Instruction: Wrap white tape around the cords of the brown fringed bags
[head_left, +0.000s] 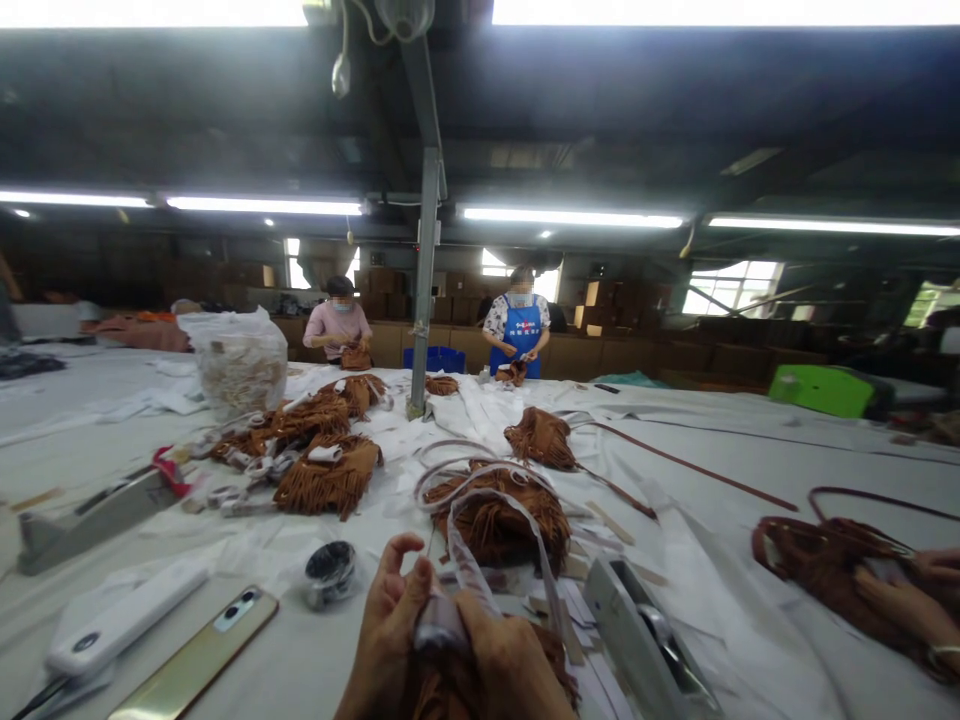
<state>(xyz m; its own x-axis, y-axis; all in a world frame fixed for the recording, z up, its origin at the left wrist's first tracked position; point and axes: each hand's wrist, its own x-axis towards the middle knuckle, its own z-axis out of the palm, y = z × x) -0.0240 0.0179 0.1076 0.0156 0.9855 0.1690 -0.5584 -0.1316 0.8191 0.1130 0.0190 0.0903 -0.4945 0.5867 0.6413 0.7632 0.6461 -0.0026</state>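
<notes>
At the bottom middle, my left hand (391,622) and my right hand (510,655) are closed on a brown fringed bag (442,690). A pale, wrapped part (441,625) of this bag shows between my thumbs. My left index finger is curled above the thumb. A strap in clear plastic (525,515) loops up from near my right hand. Just beyond my hands lies another brown fringed bag (499,510) with wrapped straps over it. My hands hide much of the bag they hold.
A grey tape dispenser (645,640) stands right of my hands. Leftward are a black-topped jar (330,572), a phone (199,655), a white handheld device (127,615) and more fringed bags (330,475). A co-worker's hands (900,600) hold a bag at right. A post (425,280) rises ahead.
</notes>
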